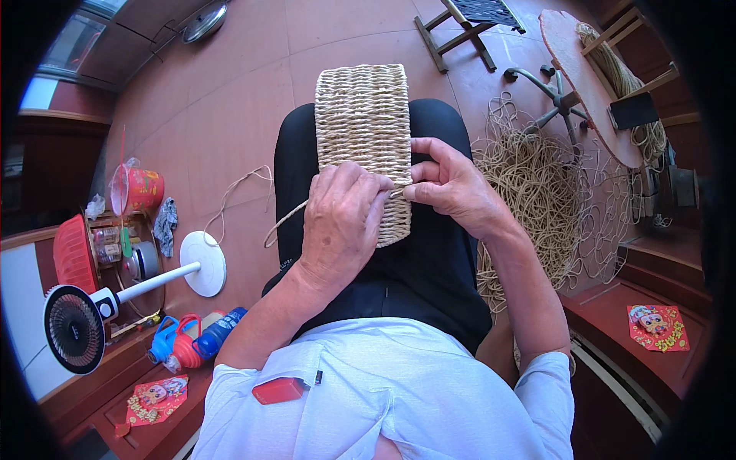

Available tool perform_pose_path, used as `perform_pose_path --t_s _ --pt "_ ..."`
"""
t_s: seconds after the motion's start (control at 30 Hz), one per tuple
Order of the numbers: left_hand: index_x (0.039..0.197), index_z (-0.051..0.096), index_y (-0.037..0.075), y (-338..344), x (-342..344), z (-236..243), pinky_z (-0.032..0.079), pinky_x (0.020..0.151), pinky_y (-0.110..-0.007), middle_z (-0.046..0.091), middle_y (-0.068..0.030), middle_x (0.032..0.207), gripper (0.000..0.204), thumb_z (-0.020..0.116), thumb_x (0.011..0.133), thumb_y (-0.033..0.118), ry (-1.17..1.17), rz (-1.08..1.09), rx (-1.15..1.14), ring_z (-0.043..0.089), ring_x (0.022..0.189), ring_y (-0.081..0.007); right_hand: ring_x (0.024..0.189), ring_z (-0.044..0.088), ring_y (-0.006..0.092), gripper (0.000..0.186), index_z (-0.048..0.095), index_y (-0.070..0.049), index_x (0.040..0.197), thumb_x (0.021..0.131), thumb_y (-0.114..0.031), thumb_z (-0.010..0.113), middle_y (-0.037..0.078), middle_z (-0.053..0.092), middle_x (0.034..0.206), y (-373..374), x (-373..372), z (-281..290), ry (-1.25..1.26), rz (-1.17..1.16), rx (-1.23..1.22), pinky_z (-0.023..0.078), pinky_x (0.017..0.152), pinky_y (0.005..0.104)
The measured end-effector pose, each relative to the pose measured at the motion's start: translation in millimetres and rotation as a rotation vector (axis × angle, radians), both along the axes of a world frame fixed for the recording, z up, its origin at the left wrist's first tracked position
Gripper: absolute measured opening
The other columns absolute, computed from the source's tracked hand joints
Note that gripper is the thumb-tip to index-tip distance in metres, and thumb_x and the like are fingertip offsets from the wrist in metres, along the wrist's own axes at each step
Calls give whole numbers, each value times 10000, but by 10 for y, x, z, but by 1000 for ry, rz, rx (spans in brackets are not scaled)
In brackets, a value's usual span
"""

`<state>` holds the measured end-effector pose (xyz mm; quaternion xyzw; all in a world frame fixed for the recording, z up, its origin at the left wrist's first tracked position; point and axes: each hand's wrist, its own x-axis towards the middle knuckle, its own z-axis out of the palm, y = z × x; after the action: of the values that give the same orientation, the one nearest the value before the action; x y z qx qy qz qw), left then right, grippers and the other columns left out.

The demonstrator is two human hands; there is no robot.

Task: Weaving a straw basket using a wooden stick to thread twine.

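Observation:
A pale, tightly woven straw piece (363, 115), long and rectangular, lies lengthwise across my black-trousered lap. My left hand (341, 218) rests on its lower half, fingers curled, thumb and fingertip pinching at a strand of cord near the right edge. At that edge, my right hand (452, 184) pinches the same spot between thumb and fingers, its other fingers bent against the side. From under my left hand a straw cord (290, 215) loops out to the left and trails toward the floor. My palms hide part of the weave.
A big tangled heap of straw cord (533, 199) covers the floor at right, near a wheeled chair base (556, 100). A round table (586, 84) holds bundled cord. At left stand a white fan (153, 284), several bottles (218, 333) and a red bucket (142, 190).

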<state>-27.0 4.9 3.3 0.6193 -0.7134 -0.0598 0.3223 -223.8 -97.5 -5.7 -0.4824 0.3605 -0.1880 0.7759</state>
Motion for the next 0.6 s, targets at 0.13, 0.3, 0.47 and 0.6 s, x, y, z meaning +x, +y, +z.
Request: perform_pose_path --t_s 0.13,0.3,0.47,0.6 --pt "1008 772 69 4 -23 -13 509 847 -444 650 -84 914 97 792 918 39 -3 2 2 652 906 -300 1030 715 117 599 487 70 1513 955 62 706 81 750 1126 -24 14 5 -31 2 8 577 976 288" --pt "993 770 80 4 -42 -22 498 831 -438 653 -76 909 108 819 899 58 -13 11 -18 654 901 -289 969 704 99 622 501 58 1503 922 57 724 74 766 1105 -84 -5 5 -29 41 82 566 868 257" --pt "974 764 87 4 -53 -15 484 815 -430 652 -69 899 117 838 885 74 -49 9 -19 656 895 -279 856 657 62 623 514 30 1508 926 38 736 48 779 1068 -142 -20 -14 25 86 49 481 705 217" --pt "976 759 88 5 -68 -17 480 814 -429 651 -67 895 125 839 881 79 -123 3 -56 656 887 -276 831 648 55 627 515 30 1511 929 33 748 43 782 1055 -153 -26 -17 55 97 43 463 674 210"
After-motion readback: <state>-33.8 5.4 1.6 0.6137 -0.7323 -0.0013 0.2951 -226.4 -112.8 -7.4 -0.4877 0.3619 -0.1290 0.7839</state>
